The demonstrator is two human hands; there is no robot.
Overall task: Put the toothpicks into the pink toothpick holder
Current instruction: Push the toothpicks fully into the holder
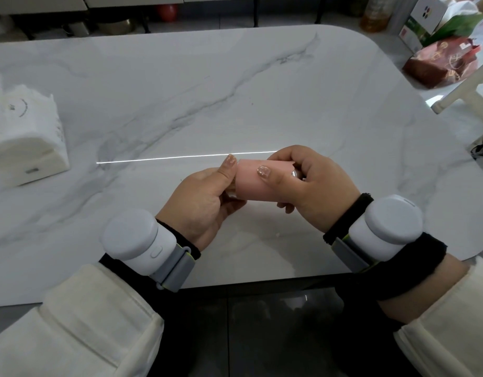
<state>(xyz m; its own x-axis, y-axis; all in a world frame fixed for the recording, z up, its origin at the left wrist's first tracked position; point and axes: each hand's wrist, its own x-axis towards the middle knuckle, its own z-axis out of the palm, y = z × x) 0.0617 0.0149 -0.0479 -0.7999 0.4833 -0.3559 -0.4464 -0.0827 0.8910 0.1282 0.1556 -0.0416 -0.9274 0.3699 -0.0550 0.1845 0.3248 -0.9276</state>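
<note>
A white tissue pack point(25, 137) sits at the left edge of the marble counter point(180, 85). The left hand point(205, 202) closes its fingers point(229, 165) around the left end of the pink toothpick holder point(258, 180), where a sliver of pale wood shows. The holder is a smooth, matte pink cylinder, held on its side above the counter's near edge. The right hand point(313, 186) grips its right end, thumb on top, beside a small white part point(296, 174).

Single head-worn view, angled forward and down, close above the marble table point(234, 91).
</note>
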